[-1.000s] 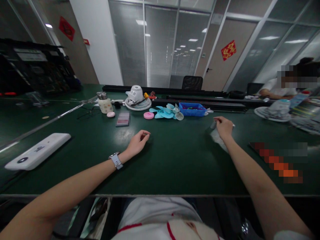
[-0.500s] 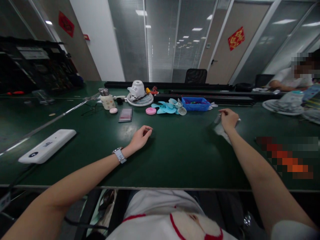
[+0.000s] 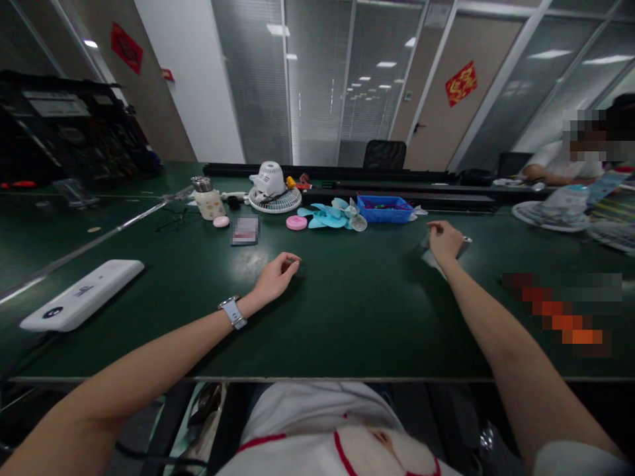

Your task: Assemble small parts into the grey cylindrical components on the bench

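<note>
My left hand [image 3: 278, 277], with a watch [image 3: 233, 312] on its wrist, rests on the green table [image 3: 347, 317]. Its fingers are loosely curled, thumb apart, and it holds nothing. Farther out on the right, my right hand [image 3: 446, 242] is bent down with its fingers pinched together. Beneath it lies a clear plastic bag [image 3: 434, 262], and a small shiny piece [image 3: 467, 239] shows beside the knuckles. Whatever is between those fingertips is hidden. Nearest beyond my hands are light-blue fan blades [image 3: 330, 216], a pink round piece [image 3: 296, 223] and a blue tray [image 3: 384, 210] with small parts.
A white fan base and grille [image 3: 272, 188] stand at the back, beside a patterned bottle [image 3: 208, 201]. A pale pink round object [image 3: 221, 222] sits near it. On the left lies a white power strip-like device [image 3: 84, 294]. A co-worker [image 3: 555, 162] sits at far right behind fan parts [image 3: 560, 208].
The view has shifted slightly. My right hand stays over the plastic bag, and the silvery piece seen by its fingertips before is now out of sight. My left hand is almost still.
</note>
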Demonstrator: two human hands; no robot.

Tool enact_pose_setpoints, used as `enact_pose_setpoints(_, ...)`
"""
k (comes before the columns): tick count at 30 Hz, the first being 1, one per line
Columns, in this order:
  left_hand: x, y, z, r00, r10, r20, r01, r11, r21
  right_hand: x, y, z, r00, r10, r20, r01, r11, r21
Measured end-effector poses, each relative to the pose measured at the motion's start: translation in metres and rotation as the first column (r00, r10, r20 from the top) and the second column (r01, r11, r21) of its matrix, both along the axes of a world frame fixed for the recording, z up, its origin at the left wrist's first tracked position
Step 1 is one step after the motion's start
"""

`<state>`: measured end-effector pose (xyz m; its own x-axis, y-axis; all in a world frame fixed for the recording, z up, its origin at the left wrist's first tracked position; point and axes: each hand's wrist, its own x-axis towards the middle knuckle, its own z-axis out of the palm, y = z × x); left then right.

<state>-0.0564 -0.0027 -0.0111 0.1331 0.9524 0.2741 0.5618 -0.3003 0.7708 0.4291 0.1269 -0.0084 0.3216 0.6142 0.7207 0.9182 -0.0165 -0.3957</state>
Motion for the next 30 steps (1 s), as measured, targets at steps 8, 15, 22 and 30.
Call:
enact_pose_setpoints(8, -0.001, 0.001, -0.003, 1.0, -0.021, -0.017, 0.021, 1.0, -0.001, -0.007, -0.007, -0.007, 0.998, 0.024, 0.056, -0.022, 0.999, -0.04)
enact_pose_setpoints(15, -0.002, 0.004, -0.007, 0.999, -0.03, -0.021, 0.03, 1.0, 0.004, -0.005, -0.005, -0.018, 0.991, -0.04, -0.124, 0.038, 0.999, -0.026)
enact_pose_setpoints(22, 0.002, -0.003, 0.001, 0.999, -0.053, -0.003, 0.053, 0.998, 0.037, -0.024, -0.011, -0.004, 0.948, -0.112, -0.298, 0.058, 0.981, -0.185)
enact_pose_setpoints(30, 0.013, -0.018, 0.017, 0.984, -0.176, -0.022, 0.177, 0.974, 0.141, -0.193, -0.084, 0.01, 0.528, 0.714, -0.459, -0.826, 0.557, -0.083)
